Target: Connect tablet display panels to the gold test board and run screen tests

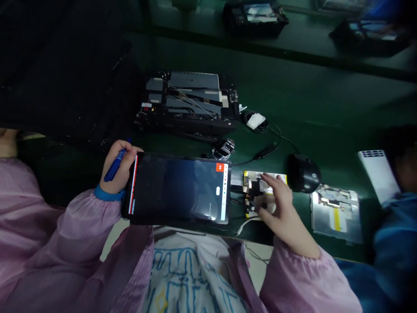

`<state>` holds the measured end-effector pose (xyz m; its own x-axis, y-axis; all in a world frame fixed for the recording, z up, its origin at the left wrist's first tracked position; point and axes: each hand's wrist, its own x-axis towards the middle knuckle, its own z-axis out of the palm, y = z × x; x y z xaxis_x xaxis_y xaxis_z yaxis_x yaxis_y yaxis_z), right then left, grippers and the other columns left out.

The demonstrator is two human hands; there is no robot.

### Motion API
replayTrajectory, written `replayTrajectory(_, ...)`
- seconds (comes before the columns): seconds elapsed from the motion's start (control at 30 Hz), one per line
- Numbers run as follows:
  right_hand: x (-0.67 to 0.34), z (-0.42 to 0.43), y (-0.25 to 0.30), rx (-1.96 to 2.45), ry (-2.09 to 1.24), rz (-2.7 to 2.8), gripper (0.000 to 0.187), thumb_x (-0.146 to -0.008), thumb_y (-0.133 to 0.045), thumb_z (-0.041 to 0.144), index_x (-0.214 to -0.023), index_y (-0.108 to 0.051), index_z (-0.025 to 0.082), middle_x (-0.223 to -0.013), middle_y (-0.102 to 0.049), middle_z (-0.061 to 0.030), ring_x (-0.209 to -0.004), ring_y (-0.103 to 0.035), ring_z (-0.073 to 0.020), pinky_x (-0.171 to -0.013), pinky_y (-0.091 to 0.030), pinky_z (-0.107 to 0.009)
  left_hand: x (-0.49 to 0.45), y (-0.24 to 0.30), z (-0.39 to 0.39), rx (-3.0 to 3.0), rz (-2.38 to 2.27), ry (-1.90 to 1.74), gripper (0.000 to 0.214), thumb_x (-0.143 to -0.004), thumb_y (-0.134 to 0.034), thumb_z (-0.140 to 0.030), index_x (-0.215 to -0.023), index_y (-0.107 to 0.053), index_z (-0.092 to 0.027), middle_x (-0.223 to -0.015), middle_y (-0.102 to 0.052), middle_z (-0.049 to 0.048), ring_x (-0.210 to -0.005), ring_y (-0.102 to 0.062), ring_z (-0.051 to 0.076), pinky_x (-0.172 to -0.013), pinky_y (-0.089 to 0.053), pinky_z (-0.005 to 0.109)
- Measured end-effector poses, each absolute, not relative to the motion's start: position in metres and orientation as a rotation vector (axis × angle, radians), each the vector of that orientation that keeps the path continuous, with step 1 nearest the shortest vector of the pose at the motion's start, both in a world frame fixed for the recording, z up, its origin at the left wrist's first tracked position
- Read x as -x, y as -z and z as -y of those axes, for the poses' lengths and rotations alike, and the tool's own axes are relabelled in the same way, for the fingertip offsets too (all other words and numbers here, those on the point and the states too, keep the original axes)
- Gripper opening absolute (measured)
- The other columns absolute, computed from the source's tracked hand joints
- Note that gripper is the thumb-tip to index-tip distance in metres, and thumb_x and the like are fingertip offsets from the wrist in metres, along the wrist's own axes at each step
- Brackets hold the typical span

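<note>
A blue pen (114, 167) is held in my left hand (114, 184), whose fingertips reach the left edge of a screen panel (179, 189). The screen is lit, mostly dark, with a red square near its right end. Ribbon and cable run from the panel to a board with yellow edges (250, 179). Over that board is my right hand (286, 215), slightly blurred, with thumb and fingers apart. Whether its fingertips touch the board I cannot tell. A white cable plug (241, 228) lies just below the board.
Behind the panel stands a black tray of flat parts (195, 124), with a tally counter (224, 148) in front. A coiled cable (257, 121), a black rounded device (303, 174) and a silver plate (337, 217) are to the right. A co-worker's blue sleeve (395, 234) is at far right.
</note>
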<state>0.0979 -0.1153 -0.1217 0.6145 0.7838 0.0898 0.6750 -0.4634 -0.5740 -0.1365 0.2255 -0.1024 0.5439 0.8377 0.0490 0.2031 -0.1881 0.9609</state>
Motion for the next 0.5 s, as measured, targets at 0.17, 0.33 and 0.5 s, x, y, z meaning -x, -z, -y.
replayTrajectory(0.17,-0.109,0.128,0.134,2.423,-0.362,1.346,0.088,-0.073,-0.067,0.048,-0.148,-0.024,0.027,-0.149,-0.035,-0.0139,-0.14,-0.023,-0.0415,-0.106,-0.024,-0.065,0.135,0.098,-0.223,-1.666,-0.898,-0.689,0.022,-0.081,-0.063,-0.041,-0.083,-0.05,-0.023,-0.086,-0.07,0.0001,-0.073,-0.062,0.018,-0.064,-0.046,0.032)
replayTrajectory(0.33,-0.115,0.124,0.142,2.42,-0.225,1.298,0.084,-0.074,-0.067,0.054,-0.145,-0.03,0.028,-0.145,-0.042,-0.0141,-0.138,-0.029,-0.039,-0.105,-0.028,-0.059,0.134,0.098,-0.223,-1.67,-0.907,-0.702,0.024,-0.081,-0.064,-0.043,-0.082,-0.051,-0.024,-0.085,-0.069,-0.0006,-0.073,-0.061,0.019,-0.065,-0.046,0.034)
replayTrajectory(0.5,-0.116,0.115,0.141,2.389,-0.203,1.3,0.074,-0.078,-0.062,0.057,-0.142,-0.037,0.029,-0.146,-0.041,-0.0135,-0.138,-0.03,-0.0381,-0.106,-0.026,-0.059,0.134,0.098,-0.224,-1.657,-0.899,-0.703,0.025,-0.08,-0.066,-0.044,-0.082,-0.051,-0.024,-0.084,-0.07,-0.002,-0.073,-0.061,0.019,-0.067,-0.046,0.036)
